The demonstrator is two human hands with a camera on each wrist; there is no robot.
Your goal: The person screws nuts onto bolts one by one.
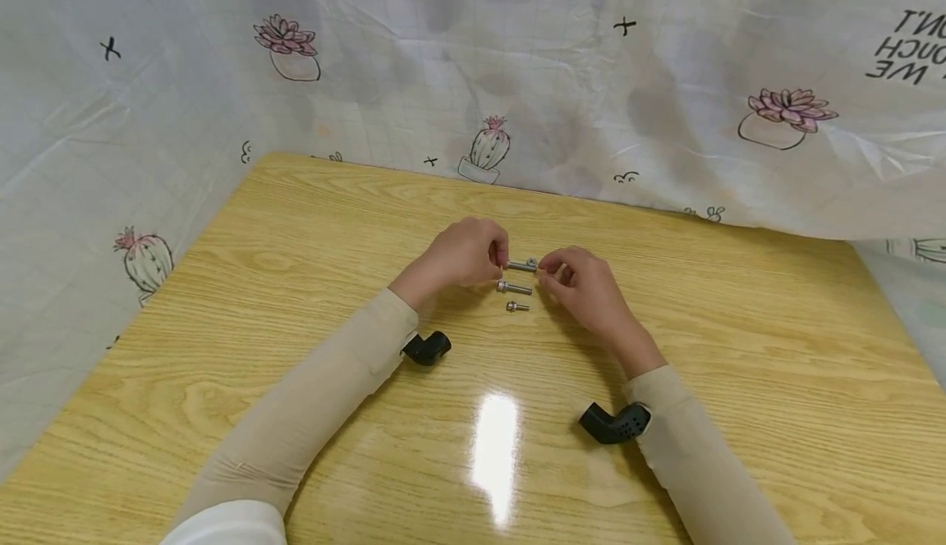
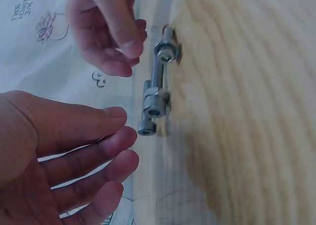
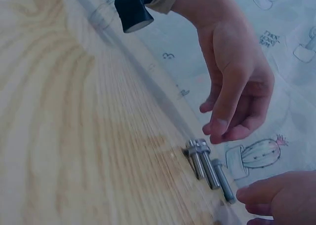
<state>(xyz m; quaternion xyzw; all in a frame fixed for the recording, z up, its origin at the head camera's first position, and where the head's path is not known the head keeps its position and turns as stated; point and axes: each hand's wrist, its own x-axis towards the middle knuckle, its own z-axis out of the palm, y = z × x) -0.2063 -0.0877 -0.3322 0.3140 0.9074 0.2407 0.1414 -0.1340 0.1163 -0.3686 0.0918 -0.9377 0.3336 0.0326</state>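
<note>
Three metal bolts lie on the wooden table, roughly parallel. The far bolt (image 1: 521, 266) has a small nut (image 1: 531, 262) beside its right end. Nearer are a middle bolt (image 1: 515, 288) with a thick head and a shorter bolt (image 1: 518, 307), which carries a washer in the left wrist view. My left hand (image 1: 469, 251) is by the bolt heads; its fingers (image 2: 116, 112) are extended, with nothing held in the left wrist view. On the other side, my right hand (image 1: 587, 286) has its fingertips close to the far bolt's threaded end. Whether they touch it is unclear.
The wooden table (image 1: 296, 225) meets a printed plastic sheet (image 1: 562, 102) at the back and left. Black curved pieces stick out at the left sleeve (image 1: 429, 349) and the right sleeve (image 1: 615, 423). Light glares on the tabletop in front.
</note>
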